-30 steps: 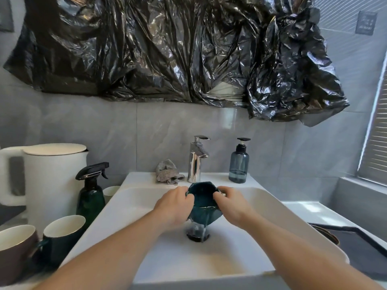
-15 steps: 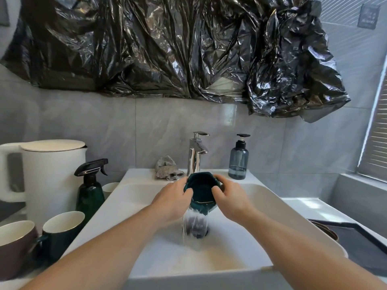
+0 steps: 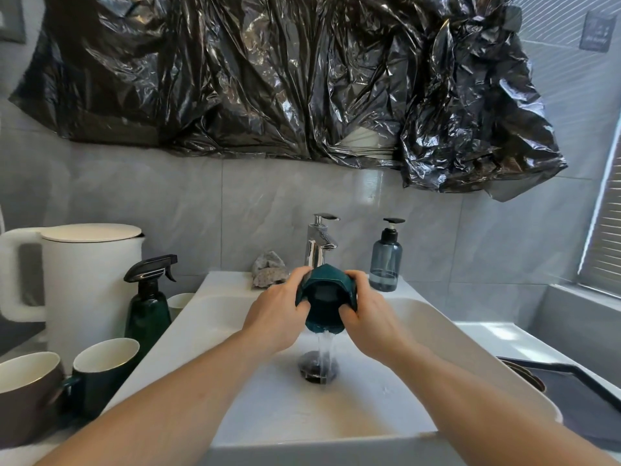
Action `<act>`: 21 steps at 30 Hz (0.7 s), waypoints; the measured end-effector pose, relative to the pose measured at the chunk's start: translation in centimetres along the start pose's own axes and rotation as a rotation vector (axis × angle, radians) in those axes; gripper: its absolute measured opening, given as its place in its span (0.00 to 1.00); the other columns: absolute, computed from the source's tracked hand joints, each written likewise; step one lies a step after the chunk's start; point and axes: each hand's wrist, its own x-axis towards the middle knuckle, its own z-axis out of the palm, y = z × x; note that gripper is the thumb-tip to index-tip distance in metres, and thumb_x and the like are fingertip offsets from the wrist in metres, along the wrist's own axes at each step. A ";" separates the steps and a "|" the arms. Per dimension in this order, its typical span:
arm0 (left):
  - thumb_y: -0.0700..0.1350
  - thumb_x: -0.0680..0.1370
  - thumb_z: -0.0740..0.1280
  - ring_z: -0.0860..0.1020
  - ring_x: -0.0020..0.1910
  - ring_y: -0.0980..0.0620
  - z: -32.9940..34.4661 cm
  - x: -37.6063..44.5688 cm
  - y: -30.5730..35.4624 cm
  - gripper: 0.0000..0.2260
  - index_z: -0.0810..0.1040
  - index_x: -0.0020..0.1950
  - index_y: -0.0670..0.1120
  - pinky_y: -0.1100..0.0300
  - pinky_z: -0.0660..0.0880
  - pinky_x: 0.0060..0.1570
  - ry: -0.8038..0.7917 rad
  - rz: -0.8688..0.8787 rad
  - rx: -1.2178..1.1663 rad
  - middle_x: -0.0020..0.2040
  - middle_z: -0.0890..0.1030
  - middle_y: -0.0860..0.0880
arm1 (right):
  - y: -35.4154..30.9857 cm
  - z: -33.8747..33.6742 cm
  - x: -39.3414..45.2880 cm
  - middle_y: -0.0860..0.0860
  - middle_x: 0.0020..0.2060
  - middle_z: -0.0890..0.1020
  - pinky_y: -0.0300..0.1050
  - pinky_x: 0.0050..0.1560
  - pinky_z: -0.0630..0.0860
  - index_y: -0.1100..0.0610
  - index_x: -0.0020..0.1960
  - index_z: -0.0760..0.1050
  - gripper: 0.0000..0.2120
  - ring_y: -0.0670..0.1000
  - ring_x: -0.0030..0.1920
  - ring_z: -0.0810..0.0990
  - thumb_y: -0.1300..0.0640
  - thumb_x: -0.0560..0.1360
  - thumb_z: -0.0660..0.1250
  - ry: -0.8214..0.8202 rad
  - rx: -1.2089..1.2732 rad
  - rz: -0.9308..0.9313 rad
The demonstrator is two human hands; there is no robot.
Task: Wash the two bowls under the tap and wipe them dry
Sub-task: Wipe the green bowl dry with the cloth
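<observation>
Bowl (image 3: 325, 302) now tipped toward camera, water spilling, left hand (image 3: 276, 311) and right hand (image 3: 369, 312) gripping its sides.

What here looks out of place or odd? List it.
One thing: a crumpled black plastic sheet hangs over the grey tiled wall above the chrome tap, covering whatever is behind it. Otherwise nothing stands out: both hands grip the dark green faceted bowl, tipped so water pours into the white sink, not outside it.
</observation>
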 end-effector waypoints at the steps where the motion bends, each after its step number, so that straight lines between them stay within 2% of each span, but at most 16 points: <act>1: 0.45 0.82 0.63 0.79 0.53 0.43 -0.1 0.0 0.0 0.25 0.64 0.75 0.65 0.47 0.79 0.52 0.007 0.002 -0.002 0.57 0.84 0.51 | 0.0 0.0 0.1 0.47 0.50 0.81 0.51 0.45 0.80 0.44 0.64 0.64 0.20 0.51 0.46 0.80 0.62 0.77 0.62 0.005 -0.008 -0.002; 4: 0.44 0.81 0.65 0.80 0.54 0.43 -0.2 -0.1 -0.1 0.22 0.68 0.71 0.64 0.47 0.79 0.53 0.029 0.017 -0.025 0.57 0.83 0.53 | 0.1 0.0 0.2 0.47 0.48 0.81 0.50 0.42 0.79 0.45 0.60 0.63 0.20 0.51 0.44 0.80 0.62 0.75 0.66 0.021 -0.026 -0.011; 7: 0.43 0.79 0.67 0.79 0.53 0.45 -0.1 0.0 -0.3 0.14 0.72 0.61 0.59 0.45 0.79 0.52 0.056 0.033 -0.048 0.55 0.82 0.55 | 0.2 0.2 0.3 0.46 0.46 0.80 0.54 0.43 0.80 0.46 0.57 0.62 0.20 0.52 0.44 0.80 0.62 0.74 0.68 0.037 -0.047 -0.029; 10: 0.42 0.77 0.68 0.78 0.52 0.46 0.2 0.3 -0.4 0.11 0.73 0.53 0.56 0.44 0.79 0.50 0.087 0.049 -0.070 0.52 0.80 0.55 | 0.4 0.2 0.4 0.46 0.45 0.79 0.54 0.42 0.79 0.48 0.56 0.62 0.19 0.52 0.42 0.79 0.63 0.74 0.69 0.048 -0.072 -0.033; 21: 0.46 0.76 0.73 0.79 0.52 0.49 0.5 0.6 -0.9 0.12 0.72 0.52 0.58 0.45 0.79 0.50 0.088 0.085 -0.104 0.52 0.78 0.57 | 0.6 0.3 0.5 0.44 0.42 0.76 0.51 0.38 0.75 0.48 0.53 0.61 0.20 0.53 0.41 0.78 0.62 0.73 0.70 0.050 -0.135 -0.059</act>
